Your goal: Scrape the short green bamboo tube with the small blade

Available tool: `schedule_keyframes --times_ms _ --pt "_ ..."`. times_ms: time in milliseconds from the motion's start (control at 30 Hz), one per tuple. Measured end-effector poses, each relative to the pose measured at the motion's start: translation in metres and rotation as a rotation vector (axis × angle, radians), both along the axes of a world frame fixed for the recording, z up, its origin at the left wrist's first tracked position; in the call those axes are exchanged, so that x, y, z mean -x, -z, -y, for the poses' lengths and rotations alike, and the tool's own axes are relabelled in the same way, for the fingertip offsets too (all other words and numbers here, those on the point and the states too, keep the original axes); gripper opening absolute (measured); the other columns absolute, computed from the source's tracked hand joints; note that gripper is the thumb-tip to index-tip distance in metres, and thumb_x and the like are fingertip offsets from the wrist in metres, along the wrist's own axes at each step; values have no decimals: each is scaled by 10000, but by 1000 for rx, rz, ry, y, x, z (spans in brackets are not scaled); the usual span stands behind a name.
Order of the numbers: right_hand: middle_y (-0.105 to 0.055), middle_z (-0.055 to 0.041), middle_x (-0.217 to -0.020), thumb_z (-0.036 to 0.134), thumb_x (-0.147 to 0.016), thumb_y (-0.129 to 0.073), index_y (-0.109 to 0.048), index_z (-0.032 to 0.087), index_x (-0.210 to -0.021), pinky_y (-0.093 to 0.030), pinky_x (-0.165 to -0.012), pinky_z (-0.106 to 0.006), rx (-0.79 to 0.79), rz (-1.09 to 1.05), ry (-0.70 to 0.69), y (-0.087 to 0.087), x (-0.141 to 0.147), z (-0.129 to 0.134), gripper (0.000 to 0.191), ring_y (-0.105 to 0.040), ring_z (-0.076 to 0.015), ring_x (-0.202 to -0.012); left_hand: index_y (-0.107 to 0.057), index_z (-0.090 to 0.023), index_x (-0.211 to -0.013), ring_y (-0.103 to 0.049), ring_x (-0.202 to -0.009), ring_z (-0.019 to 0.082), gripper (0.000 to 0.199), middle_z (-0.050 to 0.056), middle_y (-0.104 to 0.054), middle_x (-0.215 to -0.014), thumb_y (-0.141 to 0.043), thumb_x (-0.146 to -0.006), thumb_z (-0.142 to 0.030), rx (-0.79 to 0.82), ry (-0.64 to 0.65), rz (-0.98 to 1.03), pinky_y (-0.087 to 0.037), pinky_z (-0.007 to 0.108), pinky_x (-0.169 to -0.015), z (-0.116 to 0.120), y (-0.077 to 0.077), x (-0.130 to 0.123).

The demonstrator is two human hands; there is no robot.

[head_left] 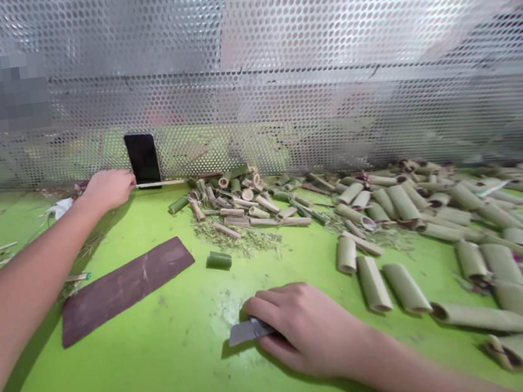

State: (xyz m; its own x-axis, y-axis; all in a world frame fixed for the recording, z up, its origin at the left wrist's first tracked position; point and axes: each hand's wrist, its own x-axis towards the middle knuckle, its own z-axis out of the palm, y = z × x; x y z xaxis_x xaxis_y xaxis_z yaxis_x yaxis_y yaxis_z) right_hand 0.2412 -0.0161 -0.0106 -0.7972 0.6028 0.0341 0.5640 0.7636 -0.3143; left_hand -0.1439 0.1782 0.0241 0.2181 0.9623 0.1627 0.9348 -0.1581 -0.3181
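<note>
My right hand [301, 328] is closed around a utility knife [247, 332] low over the green tabletop. Its broad grey blade points left, while the handle is hidden in my palm. Reaching to the back left, my left hand [110, 188] has its fingers pinched on the end of a thin pale stick [169, 182]. That stick runs to the right, in front of a dark phone [143, 158] leaning upright against the mesh. Between my hands lie a short green bamboo piece [218, 260] and a flat brown strip [130, 288], whose surface looks scuffed.
Cut bamboo tubes [403, 203] spread over the right side of the green table [159, 374]. A pile of smaller bamboo offcuts [243, 201] with shavings sits at the back middle. A perforated metal screen [251, 108] closes off the far edge. White tissue [60, 208] lies behind my left arm.
</note>
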Motion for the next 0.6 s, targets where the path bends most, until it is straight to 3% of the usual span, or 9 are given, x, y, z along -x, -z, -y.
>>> schedule_keyframes --times_ms 167,267,367,433,500,600 --pt "-578 25 -718 312 -942 -458 -564 197 -878 -332 -572 -252 30 -22 -19 -1 0 1 169 -446 -102 -568 -753 -226 -952 -650 -1061 323 339 92 -721 -1107 -467 -846 -376 123 31 124 -478 383 -901 1 4 5" --pt "-595 5 -764 403 -940 -489 -565 198 -887 -352 -609 -273 15 -10 -26 -1 0 0 225 -478 -129 -642 -737 -214 -931 -662 -1005 357 447 113 -727 -1019 -491 -849 -577 12 -200 349 -502 433 -873 3 -3 -1" --pt "-601 -18 -807 432 -939 -478 -565 191 -893 -370 -645 -294 -5 2 -41 -2 1 -1 260 -484 -145 -695 -599 -169 -1225 -641 -1074 353 671 155 -673 -1164 -577 -799 -686 -289 -425 766 -517 448 -910 -2 -10 -20" --pt "-596 -24 -819 432 -935 -477 -567 189 -893 -374 -659 -306 -1 8 -34 -4 1 -1 263 -475 -151 -707 -412 -120 -1407 -557 -1235 360 953 201 -556 -1361 -708 -704 -692 -376 -492 974 -484 459 -1009 -10 -9 -39" --pt "-594 -28 -839 439 -926 -490 -573 190 -911 -374 -677 -321 10 15 -18 -5 2 -1 264 -474 -160 -730 -279 -56 -1477 -431 -1369 373 1170 243 -421 -1485 -805 -622 -655 -347 -566 1079 -412 464 -1109 -19 -5 -58" --pt "-607 -39 -903 469 -919 -501 -585 194 -972 -376 -732 -356 5 12 -15 -8 3 1 292 -489 -182 -787 -282 -36 -1462 -379 -1410 367 1186 256 -402 -1490 -887 -575 -539 -375 -645 1082 -369 450 -1154 -29 4 -82"
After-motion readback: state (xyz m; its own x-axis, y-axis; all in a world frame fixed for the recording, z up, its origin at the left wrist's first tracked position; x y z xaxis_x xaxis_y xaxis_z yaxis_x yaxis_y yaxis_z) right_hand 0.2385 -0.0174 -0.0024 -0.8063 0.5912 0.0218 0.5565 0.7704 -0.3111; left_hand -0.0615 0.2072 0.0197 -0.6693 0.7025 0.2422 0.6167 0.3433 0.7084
